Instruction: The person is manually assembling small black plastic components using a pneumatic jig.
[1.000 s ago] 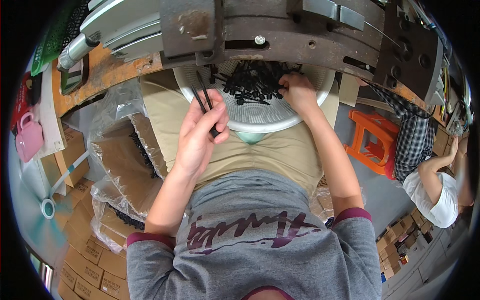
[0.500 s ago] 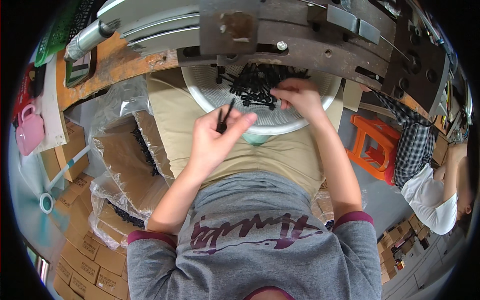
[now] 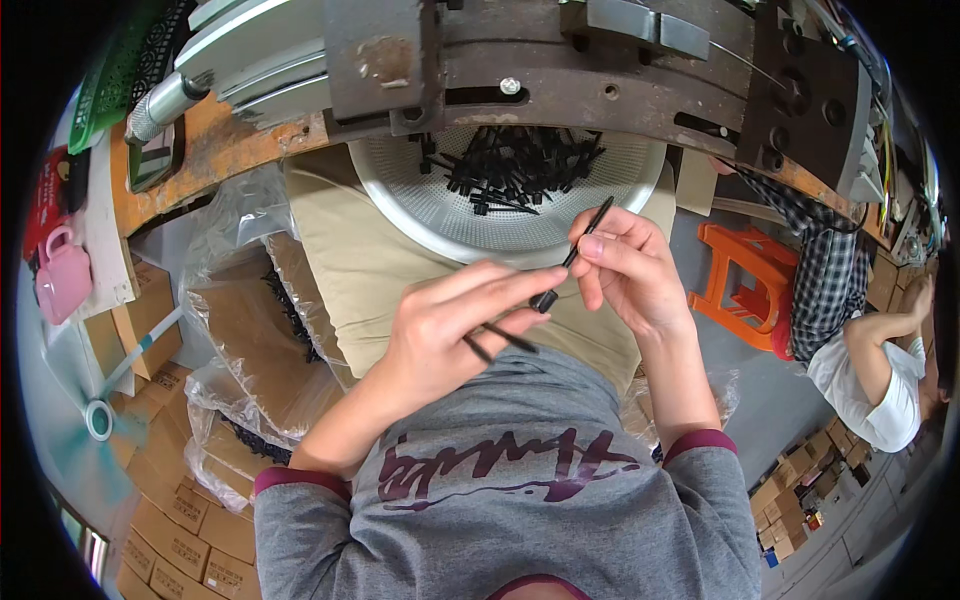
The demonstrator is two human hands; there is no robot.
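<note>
Overhead, filling the upper picture: a heavy grey metal machine frame, bolted across a worn orange-brown bench edge. Below it, resting on a lap in tan trousers: a wide pale perforated basin, with a heap of thin black rods piled at its far side. To the left, clear plastic bags over cardboard boxes; further left, a pink jug. At the right, an orange plastic stool and another person in a white top, bent over, well apart from the work.

In front of the basin, over the near rim and the lap: left hand, curled partly closed, forefinger and thumb stretched toward the right, pinching a few short black rods – long axes running roughly left to right, ends poking out under the fingers. Just beside it, fingertips nearly meeting: right hand, loosely closed, thumb and forefinger gripping a single black rod. Long axis of that rod on a diagonal – thin tip pointing up and to the right, toward the basin; thicker end pointing down and left, touching or all but touching the left forefinger tip. Rod held between the two hands, above the lap, clear of the heap.
</note>
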